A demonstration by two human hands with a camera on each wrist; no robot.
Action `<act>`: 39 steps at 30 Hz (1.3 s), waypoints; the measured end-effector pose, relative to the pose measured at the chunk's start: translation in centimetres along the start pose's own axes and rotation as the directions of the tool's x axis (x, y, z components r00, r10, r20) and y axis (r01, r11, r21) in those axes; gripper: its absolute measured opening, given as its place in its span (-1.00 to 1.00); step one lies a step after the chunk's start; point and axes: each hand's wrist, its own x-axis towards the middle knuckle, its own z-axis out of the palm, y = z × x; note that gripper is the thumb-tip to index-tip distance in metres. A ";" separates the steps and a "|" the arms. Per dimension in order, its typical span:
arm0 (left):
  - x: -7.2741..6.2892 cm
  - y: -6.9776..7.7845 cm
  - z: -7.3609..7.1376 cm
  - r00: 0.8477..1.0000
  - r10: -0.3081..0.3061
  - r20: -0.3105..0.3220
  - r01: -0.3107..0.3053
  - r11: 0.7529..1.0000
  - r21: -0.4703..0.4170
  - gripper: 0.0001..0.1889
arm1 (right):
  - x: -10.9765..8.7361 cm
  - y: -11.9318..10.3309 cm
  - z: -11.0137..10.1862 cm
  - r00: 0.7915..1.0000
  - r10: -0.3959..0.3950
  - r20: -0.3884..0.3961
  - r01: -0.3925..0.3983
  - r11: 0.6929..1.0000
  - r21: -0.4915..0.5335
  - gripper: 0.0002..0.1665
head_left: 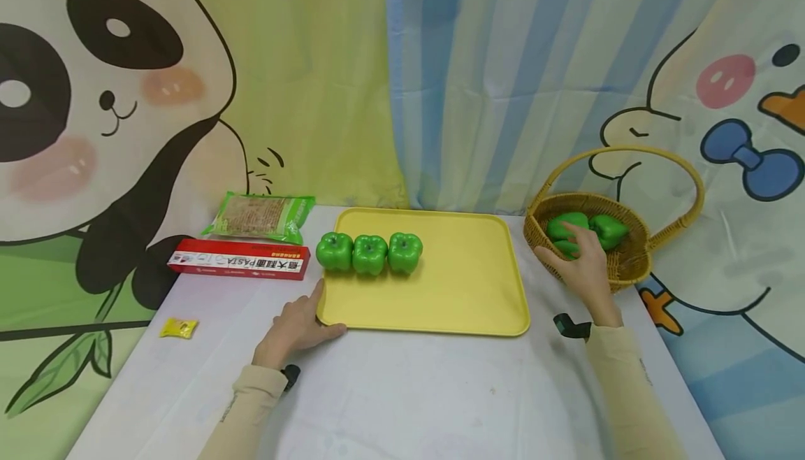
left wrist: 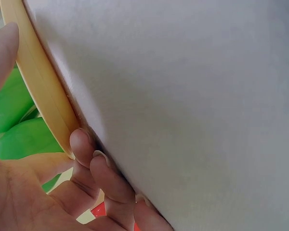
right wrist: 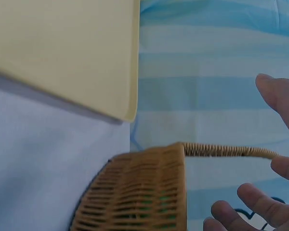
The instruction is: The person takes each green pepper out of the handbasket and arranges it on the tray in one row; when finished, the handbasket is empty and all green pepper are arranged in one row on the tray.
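Note:
My left hand [head_left: 295, 327] rests at the near left corner of a yellow tray [head_left: 465, 292], thumb by the front edge and index finger by the left side. In the left wrist view, the thumb and fingers touch the tray's rim [left wrist: 45, 82]. Three green bell peppers [head_left: 369, 254] stand in a row at the tray's left. My right hand [head_left: 585, 264] is over a wicker basket [head_left: 629, 264] with green bell peppers [head_left: 608, 231] inside. In the right wrist view its fingers [right wrist: 260, 204] are spread and hold nothing.
Left of the tray lie a red pasta box [head_left: 239, 259] and a green-edged noodle packet [head_left: 260, 217]. A small yellow wrapped item [head_left: 179, 328] is nearer the left table edge. The basket's tall handle [head_left: 694, 194] arches above it. A printed curtain [head_left: 465, 82] hangs behind the table.

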 end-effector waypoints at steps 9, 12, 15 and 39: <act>0.1 -0.1 0.1 1.000 0.001 -0.001 -0.001 1.000 0.001 0.24 | -0.1 1.8 -1.8 0.995 0.019 -0.094 -0.024 0.998 -0.054 -0.08; 0.1 -0.1 0.0 1.000 0.001 -0.003 -0.001 1.000 0.001 0.24 | 0.1 2.5 -2.3 0.993 0.060 -0.102 -0.067 0.996 -0.064 -0.05; 0.1 -0.1 0.1 1.000 0.001 -0.003 -0.001 1.000 -0.005 0.24 | 0.3 2.9 -2.8 0.989 0.123 -0.081 -0.128 0.990 -0.057 0.01; -0.1 0.0 0.0 1.000 -0.005 0.004 0.005 1.000 -0.002 0.23 | 1.2 5.0 -3.4 0.958 0.286 0.025 -0.285 0.958 -0.018 0.14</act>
